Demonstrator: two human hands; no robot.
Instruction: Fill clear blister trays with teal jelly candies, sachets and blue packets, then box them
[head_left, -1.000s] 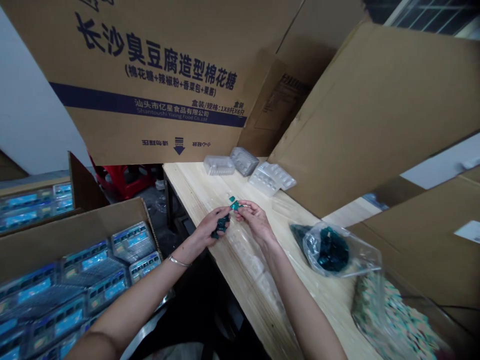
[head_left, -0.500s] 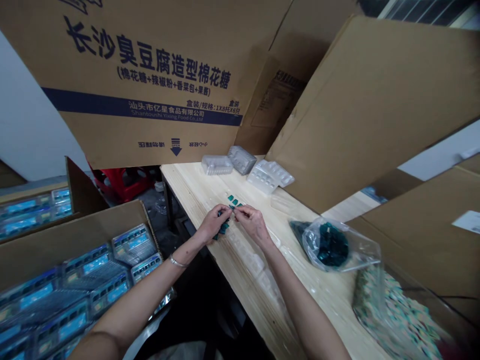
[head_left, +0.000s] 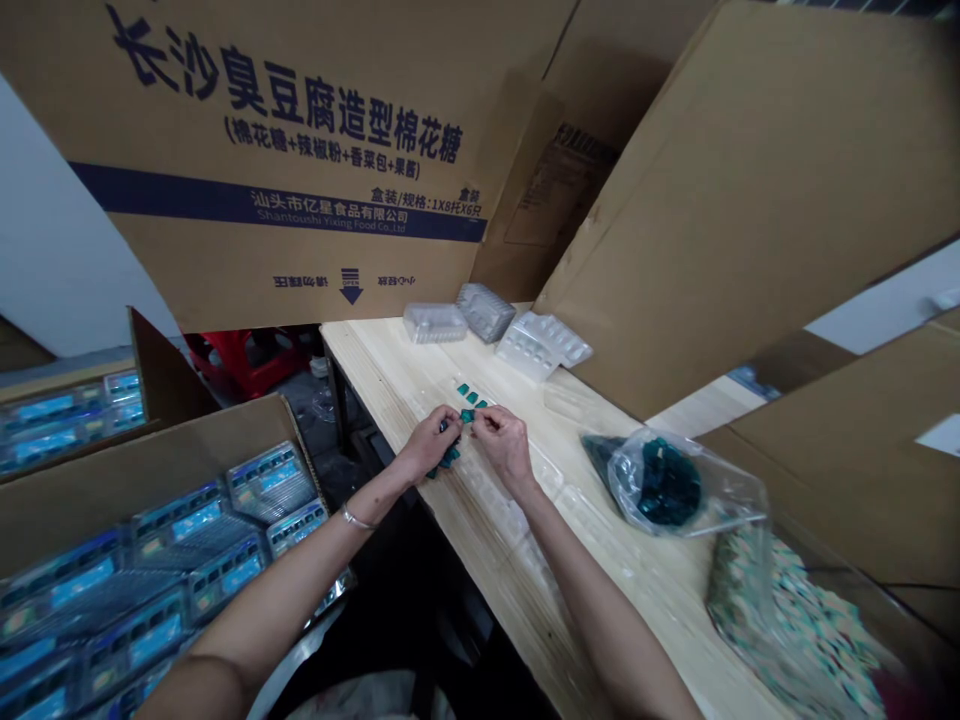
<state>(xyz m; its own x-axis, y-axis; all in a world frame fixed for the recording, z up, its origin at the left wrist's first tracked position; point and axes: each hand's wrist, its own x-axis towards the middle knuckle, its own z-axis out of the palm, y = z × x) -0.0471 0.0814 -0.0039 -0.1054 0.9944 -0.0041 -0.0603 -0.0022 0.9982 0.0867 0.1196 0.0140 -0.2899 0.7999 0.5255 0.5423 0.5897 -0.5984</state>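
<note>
My left hand (head_left: 429, 442) is curled around a small bunch of teal packets (head_left: 448, 456) at the near edge of the wooden table (head_left: 390, 365). My right hand (head_left: 501, 437) pinches one teal packet (head_left: 467, 415) right beside it, fingertips nearly touching the left. Both hands hover over a clear plastic tray (head_left: 517, 500) that lies along the table. Three teal packets (head_left: 471, 396) sit in the tray's far end, just beyond my fingers.
A clear bag of teal packets (head_left: 664, 485) lies to the right, a bag of patterned pieces (head_left: 795, 630) nearer. Empty clear trays (head_left: 487, 325) lie at the table's far end. Large cardboard boxes (head_left: 300, 150) loom behind. A carton of blue packs (head_left: 150, 570) stands left.
More teal packets now lie in the tray beyond my fingers. My right hand has taken a fresh packet from the left hand's bunch; both hands have barely shifted.
</note>
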